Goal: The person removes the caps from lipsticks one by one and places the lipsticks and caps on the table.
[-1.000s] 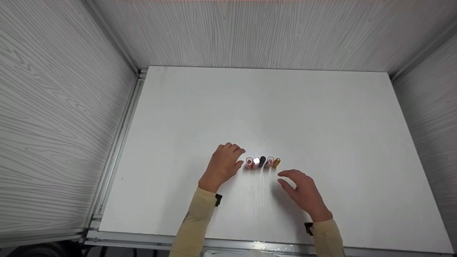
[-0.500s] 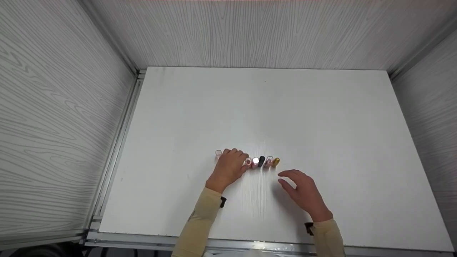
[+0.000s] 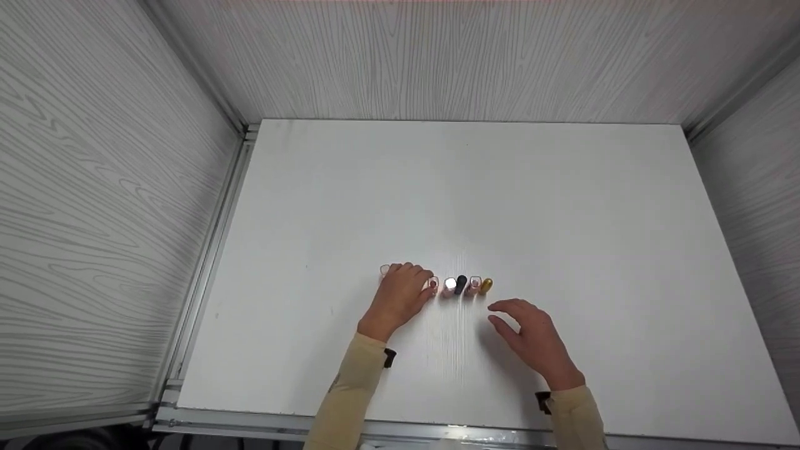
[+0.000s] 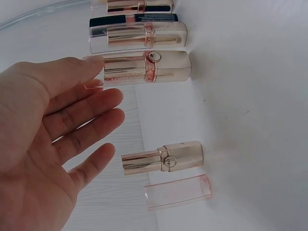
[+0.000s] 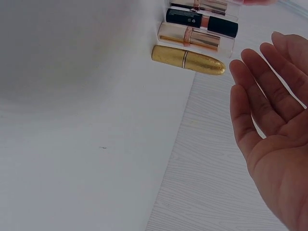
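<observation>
My left hand (image 3: 395,297) pinches the clear cap of a rose-gold lipstick (image 4: 171,67) between thumb and forefinger, its base toward the table. The other left fingers stay extended. Beyond the little finger stand an uncapped rose-gold lipstick (image 4: 183,156) and a loose clear cap (image 4: 179,192); in the head view the hand hides that lipstick. To the right of the held lipstick stand a pale-topped lipstick (image 3: 450,285), a black tube (image 3: 461,284), a clear-capped lipstick (image 3: 474,285) and a gold bullet-shaped tube (image 3: 486,286). My right hand (image 3: 531,337), fingers loosely bent and holding nothing, hovers near the gold tube.
The upright cosmetics stand on a white tabletop (image 3: 462,187). Wood-grain panels enclose it at the back (image 3: 400,62), left and right. A metal rail (image 3: 250,422) runs along the front edge.
My left hand first shifted right, uncovering the loose clear cap, and took hold of the row's leftmost lipstick. That lipstick has since edged left, widening a gap. The right hand stays put.
</observation>
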Tool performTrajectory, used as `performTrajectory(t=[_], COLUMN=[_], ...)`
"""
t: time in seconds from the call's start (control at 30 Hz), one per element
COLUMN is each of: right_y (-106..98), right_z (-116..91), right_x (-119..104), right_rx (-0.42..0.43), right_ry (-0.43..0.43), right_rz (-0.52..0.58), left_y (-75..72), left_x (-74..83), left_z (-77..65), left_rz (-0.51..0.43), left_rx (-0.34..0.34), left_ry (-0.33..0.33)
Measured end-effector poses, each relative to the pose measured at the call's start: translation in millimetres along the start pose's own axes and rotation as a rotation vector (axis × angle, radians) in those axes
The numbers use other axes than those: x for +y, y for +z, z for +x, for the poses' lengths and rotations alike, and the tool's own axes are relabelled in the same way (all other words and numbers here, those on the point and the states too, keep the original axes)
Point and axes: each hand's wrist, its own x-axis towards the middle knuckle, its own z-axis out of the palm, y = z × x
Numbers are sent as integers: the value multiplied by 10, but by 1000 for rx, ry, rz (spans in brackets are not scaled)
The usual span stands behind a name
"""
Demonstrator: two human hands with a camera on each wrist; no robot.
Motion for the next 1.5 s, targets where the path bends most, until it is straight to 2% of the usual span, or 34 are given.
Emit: performTrajectory(t=[0.2,0.47,0.67,0.87,1.03,1.27,1.5], right_y=[1,22,37,43,58,69,54], right_z=[12,27,42,62,84,112,117], right_x=[-26,-37,-52,-98,-134,-133,-121], right_rx=[-5,10,17,-10,-27,-2,-13], right_ry=[-2,-32,-49,-25,-52,-128,-159], right_rz=[11,-7,-6,17,36,55,86], left_y=[-176,-437,-536,-558,-521,-486,-472], left_x=[44,204,323,432,540,596,564], left_z=[-59,-106,-131,-158,-170,-172,-191], left_rz=[-23,-59,-96,-188,-258,-269,-262], left_rx=[73,203,236,233,219,199,227], left_ry=[34,162,225,282,361,414,446])
